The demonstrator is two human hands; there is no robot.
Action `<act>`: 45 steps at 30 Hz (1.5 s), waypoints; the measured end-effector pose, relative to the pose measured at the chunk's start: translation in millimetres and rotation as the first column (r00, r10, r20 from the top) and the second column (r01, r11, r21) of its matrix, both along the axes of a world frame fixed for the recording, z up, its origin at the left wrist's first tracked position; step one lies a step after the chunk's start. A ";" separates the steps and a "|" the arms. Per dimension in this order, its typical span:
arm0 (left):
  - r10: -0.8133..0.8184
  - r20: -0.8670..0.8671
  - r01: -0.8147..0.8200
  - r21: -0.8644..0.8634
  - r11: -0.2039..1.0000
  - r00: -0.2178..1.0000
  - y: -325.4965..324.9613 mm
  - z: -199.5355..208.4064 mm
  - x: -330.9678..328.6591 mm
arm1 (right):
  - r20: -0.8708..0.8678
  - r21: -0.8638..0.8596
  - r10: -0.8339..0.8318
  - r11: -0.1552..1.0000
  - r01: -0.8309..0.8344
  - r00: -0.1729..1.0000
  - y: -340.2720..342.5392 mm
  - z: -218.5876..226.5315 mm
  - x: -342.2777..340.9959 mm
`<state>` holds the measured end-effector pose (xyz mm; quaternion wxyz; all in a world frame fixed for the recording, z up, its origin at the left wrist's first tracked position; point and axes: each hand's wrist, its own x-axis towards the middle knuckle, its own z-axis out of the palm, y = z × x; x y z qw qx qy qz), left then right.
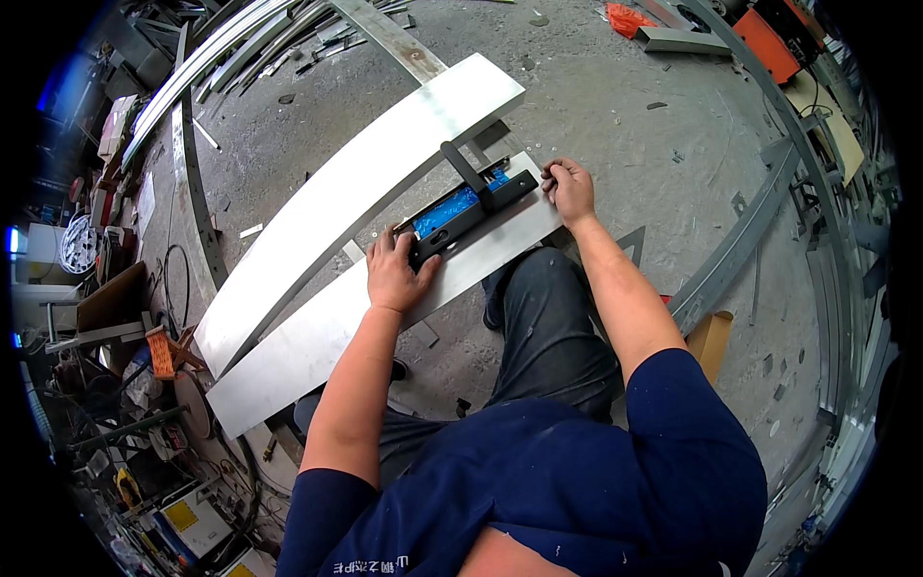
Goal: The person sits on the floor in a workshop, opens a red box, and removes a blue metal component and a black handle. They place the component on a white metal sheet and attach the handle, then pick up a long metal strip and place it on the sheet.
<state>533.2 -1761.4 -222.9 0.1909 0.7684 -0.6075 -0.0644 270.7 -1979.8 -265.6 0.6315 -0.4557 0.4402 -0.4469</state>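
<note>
A black door handle set (469,213), with a long plate and a lever, lies along a flat silver metal profile (317,358) in front of me. Blue plastic wrapping (446,209) shows along the plate's far side. My left hand (396,274) grips the plate's left end, with the fingers over its far side and the thumb at the near side. Just past the right end of the plate is my right hand (569,192). Its fingers are curled together at the profile's end, and whatever may be between them is too small to make out.
A wider white metal profile (361,192) lies beyond the first one. Long metal strips (252,48) are piled at the far left. Tools and cables crowd the left side near a white machine (192,519). Steel framing (740,255) runs along the right, with an orange machine (772,38) behind.
</note>
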 end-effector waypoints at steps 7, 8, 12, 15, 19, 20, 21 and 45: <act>0.010 -0.005 -0.010 -0.003 1.000 1.000 1.9 -3.3 1.1 | -0.591 -0.302 0.030 0.918 -0.256 0.806 6.1 10.6 11.7; 0.010 -0.001 -0.010 -0.003 1.000 1.000 0.8 -4.1 1.6 | -0.696 -0.361 -0.004 0.867 -0.345 0.718 7.5 19.5 13.5; 0.066 -0.106 -0.065 0.010 0.998 0.992 1.4 -1.4 -2.7 | -0.487 -0.053 0.370 0.892 -0.449 0.791 -16.1 29.1 1.7; 0.076 -0.077 -0.074 0.027 0.997 0.994 2.7 -7.7 2.6 | -0.135 0.095 0.531 0.847 -0.522 0.837 -11.6 51.2 -21.2; 0.055 -0.029 -0.054 0.037 0.998 0.998 1.1 -8.3 3.2 | -0.104 0.072 0.333 0.942 -0.327 0.937 13.1 89.5 -101.7; 0.058 -0.008 -0.058 0.029 0.998 0.998 0.5 -8.7 3.1 | -0.052 0.070 0.257 0.965 -0.253 0.965 18.5 88.1 -135.3; 0.056 0.008 -0.057 0.023 0.998 0.998 -0.1 -9.8 2.9 | -0.004 0.072 0.173 0.982 -0.172 0.985 26.4 87.1 -174.5; -0.025 -0.033 0.025 0.008 1.000 0.999 26.6 -29.4 31.2 | -0.448 0.473 -0.869 -0.032 0.880 0.210 314.9 -85.8 -542.0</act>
